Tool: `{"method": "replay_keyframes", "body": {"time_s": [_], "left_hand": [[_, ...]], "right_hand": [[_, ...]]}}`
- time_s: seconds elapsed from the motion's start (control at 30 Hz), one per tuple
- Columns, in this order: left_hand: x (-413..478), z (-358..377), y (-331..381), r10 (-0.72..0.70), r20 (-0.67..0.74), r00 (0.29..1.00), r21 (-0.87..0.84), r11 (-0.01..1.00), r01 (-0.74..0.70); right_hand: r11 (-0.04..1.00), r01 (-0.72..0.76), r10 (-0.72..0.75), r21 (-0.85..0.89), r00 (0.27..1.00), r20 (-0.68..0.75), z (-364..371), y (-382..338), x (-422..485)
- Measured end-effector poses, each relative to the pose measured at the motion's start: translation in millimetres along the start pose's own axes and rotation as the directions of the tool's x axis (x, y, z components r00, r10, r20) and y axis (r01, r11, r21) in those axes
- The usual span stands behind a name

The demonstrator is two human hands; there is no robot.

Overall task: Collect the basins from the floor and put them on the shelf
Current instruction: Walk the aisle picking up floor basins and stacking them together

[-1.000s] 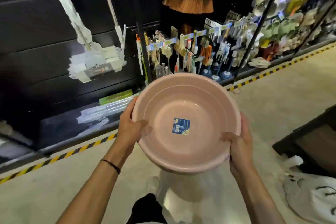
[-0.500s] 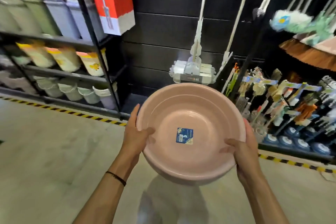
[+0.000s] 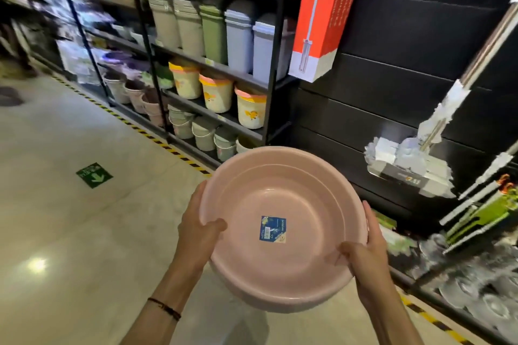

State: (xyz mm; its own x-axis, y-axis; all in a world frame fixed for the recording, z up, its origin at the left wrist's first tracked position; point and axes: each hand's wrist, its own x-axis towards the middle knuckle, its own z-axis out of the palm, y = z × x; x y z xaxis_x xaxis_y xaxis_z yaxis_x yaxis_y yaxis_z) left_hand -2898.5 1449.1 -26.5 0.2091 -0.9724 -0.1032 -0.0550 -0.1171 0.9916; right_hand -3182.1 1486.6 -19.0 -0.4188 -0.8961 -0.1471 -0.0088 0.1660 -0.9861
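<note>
Both hands carry one pink basin (image 3: pixel 283 221) in mid-air above the pale floor (image 3: pixel 70 232), mouth tilted toward the camera. Left hand (image 3: pixel 196 230) clamped on the basin's left rim: thumb hooked over the lip and lying inside the bowl, the other fingers curled out of sight under the outer wall. Right hand (image 3: pixel 367 255) grips the lower right rim the same way, thumb inside, fingers wrapped around the outside edge. A thin dark band (image 3: pixel 165 308) sits on the left wrist. Basin holds nothing loose; a blue label (image 3: pixel 273 228) is stuck flat on its inner bottom, just right of centre. Whether a second basin is nested beneath cannot be told, though a doubled lower edge shows. Behind the basin and up to its left stands a black shelf rack (image 3: pixel 273 64), well apart from it. On the rack: tall lidded bins (image 3: pixel 241 36) in grey, green and pale blue on an upper tier; cream pails with yellow-and-pink rims (image 3: pixel 249 109) one tier down; small pale buckets (image 3: pixel 204 134) on the lowest tier, nearest the basin's far rim. Contents of these not visible. Right of the rack hangs an orange-and-white box (image 3: pixel 322 17); a wrapped mop head (image 3: pixel 409 165) hangs right of the basin. Yellow-black tape (image 3: pixel 157 140) runs along the rack's foot.
</note>
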Motion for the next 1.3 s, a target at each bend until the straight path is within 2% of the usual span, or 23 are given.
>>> {"method": "replay_keyframes", "body": {"time_s": [0.3, 0.6, 0.8, 1.07, 1.3], "left_hand": [[91, -136, 3, -0.049, -0.196, 0.979, -0.012, 0.999, 0.048], [188, -198, -4, -0.124, -0.345, 0.93, -0.083, 0.991, 0.101], [282, -232, -4, -0.152, -0.444, 0.883, -0.114, 0.987, 0.112], [394, -300, 22, -0.121, -0.587, 0.8, -0.103, 0.992, 0.074], [497, -390, 28, -0.102, -0.648, 0.754, -0.11, 0.993, 0.039]], "right_hand": [[0.999, -0.026, 0.03, -0.024, 0.985, 0.17, 183, -17, 39], [0.996, -0.023, 0.045, -0.084, 0.962, 0.269, 317, -23, 111], [0.998, -0.03, 0.052, -0.061, 0.907, 0.418, 411, -37, 196], [0.999, -0.014, 0.03, -0.033, 0.82, 0.572, 560, -84, 276], [0.996, -0.008, 0.059, -0.092, 0.83, 0.555, 714, -97, 318]]}}
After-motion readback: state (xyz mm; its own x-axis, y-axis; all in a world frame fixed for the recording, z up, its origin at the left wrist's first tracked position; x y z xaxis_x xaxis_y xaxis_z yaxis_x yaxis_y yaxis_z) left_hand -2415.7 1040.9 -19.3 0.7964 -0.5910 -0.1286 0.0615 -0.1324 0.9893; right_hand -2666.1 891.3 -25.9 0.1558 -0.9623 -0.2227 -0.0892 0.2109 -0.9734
